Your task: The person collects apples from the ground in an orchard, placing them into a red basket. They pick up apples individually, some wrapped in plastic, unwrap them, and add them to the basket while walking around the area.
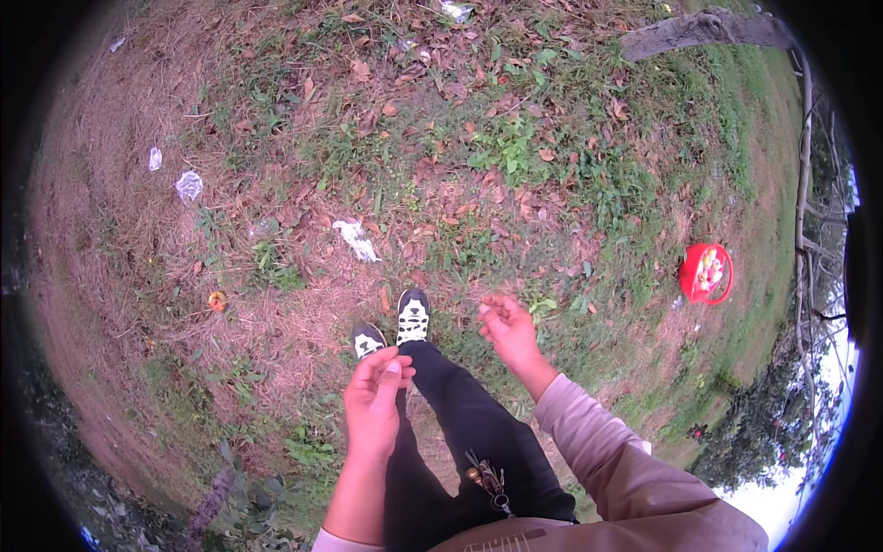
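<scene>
My left hand point(376, 400) is raised in front of my dark trousers, just below the shoes, with its fingers curled loosely and no object visible in it. To its right, my right hand point(509, 330) hovers over the grass, fingers half bent and the thumb near the fingertips; nothing shows between them. Both hands are apart and touch nothing. Below them a key ring with a small charm point(493, 483) hangs at my waist. A white crumpled plastic scrap point(356, 240) lies on the ground beyond my shoes point(412, 316).
A red bucket point(688, 274) holding several pale yellow and reddish fruits stands on the grass at the right. A tree trunk point(703, 33) is at the upper right. Clear plastic scraps point(188, 185) and a damaged orange-yellow fruit point(217, 301) lie at the left. Leafy branches hang at lower right.
</scene>
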`<state>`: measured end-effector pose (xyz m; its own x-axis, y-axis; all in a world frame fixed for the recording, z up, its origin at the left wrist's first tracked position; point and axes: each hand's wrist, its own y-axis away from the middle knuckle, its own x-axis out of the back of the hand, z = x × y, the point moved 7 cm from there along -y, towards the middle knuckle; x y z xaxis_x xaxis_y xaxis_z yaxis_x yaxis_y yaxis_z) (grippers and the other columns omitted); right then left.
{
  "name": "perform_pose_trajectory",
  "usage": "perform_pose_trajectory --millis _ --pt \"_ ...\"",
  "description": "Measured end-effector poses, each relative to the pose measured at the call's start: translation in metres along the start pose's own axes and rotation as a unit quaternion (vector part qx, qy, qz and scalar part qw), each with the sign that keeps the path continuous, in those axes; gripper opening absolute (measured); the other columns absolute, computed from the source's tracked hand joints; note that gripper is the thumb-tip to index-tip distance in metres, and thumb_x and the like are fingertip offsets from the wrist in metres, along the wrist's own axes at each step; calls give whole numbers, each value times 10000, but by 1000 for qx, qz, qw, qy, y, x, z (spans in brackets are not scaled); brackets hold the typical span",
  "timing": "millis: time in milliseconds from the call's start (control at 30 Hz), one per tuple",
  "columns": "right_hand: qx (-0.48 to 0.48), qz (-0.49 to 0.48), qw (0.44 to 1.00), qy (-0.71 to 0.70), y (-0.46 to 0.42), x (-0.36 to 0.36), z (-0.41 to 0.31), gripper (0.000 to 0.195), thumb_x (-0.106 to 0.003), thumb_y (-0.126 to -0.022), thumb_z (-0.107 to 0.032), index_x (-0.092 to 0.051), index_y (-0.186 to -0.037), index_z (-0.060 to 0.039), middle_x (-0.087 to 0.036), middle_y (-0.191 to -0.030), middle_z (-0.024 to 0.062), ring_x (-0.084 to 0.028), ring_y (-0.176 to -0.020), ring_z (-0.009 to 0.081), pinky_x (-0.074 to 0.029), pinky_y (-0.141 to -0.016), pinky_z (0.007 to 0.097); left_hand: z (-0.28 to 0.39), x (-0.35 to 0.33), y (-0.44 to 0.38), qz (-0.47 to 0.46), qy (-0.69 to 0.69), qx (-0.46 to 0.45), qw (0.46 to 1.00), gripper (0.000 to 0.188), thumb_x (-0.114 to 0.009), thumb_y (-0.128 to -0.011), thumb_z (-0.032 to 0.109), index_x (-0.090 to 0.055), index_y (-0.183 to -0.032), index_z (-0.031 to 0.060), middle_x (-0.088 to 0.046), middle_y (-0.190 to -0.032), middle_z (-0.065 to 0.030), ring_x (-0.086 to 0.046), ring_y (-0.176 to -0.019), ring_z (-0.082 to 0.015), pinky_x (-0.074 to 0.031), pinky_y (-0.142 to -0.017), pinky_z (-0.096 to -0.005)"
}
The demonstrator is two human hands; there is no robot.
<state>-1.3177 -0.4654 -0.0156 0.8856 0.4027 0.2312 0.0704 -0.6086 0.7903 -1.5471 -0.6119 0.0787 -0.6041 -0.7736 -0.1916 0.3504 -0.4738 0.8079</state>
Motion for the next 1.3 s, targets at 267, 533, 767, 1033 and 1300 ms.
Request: perform_pose_trajectory --millis 267,533,767,1033,1300 --pt "-97 128 987 18 -22 22 74 227 -688 -987 -184 -656 -1143 -22 -698 -862 28 -605 -636 101 -501 -571 275 64 -5 -74 -59 -29 70 995 236 -617 -1040 127 -650 -1241 7 -731 -1088 -110 -689 -949 -176 -546 -856 -315" --pt "-115 220 969 23 -63 -2 13 234 -673 -1005 -203 -663 -1149 -20 -697 -862 44 -596 -602 105 -474 -521 256 211 29 -180 -51 -129 46 989 274 -643 -1034 167 -644 -1260 12 -730 -1103 -119 -685 -941 -168 -548 -858 -306" --pt "-53 193 977 -74 -131 -61 -134 278 -685 -1006 -196 -667 -1197 5 -697 -930 26 -636 -773 89 -555 -683 264 269 -6 -246 -56 -212 75 973 265 -631 -1033 145 -638 -1261 8 -717 -1093 -108 -676 -923 -162 -545 -873 -299" --pt "-231 163 948 -148 -217 -76 -94 290 -716 -968 -246 -714 -1120 1 -718 -862 36 -652 -705 107 -543 -667 270 305 -154 -313 -144 -267 101 947 275 -635 -1035 156 -641 -1261 -1 -730 -1104 -113 -695 -964 -180 -548 -898 -320" --pt "-221 143 953 -151 -319 -93 -164 327 -694 -972 -316 -738 -1139 -38 -760 -898 95 -721 -759 195 -567 -722 348 362 -258 -397 -195 -321 50 926 271 -623 -1040 149 -640 -1267 2 -728 -1099 -102 -684 -970 -163 -533 -909 -310"
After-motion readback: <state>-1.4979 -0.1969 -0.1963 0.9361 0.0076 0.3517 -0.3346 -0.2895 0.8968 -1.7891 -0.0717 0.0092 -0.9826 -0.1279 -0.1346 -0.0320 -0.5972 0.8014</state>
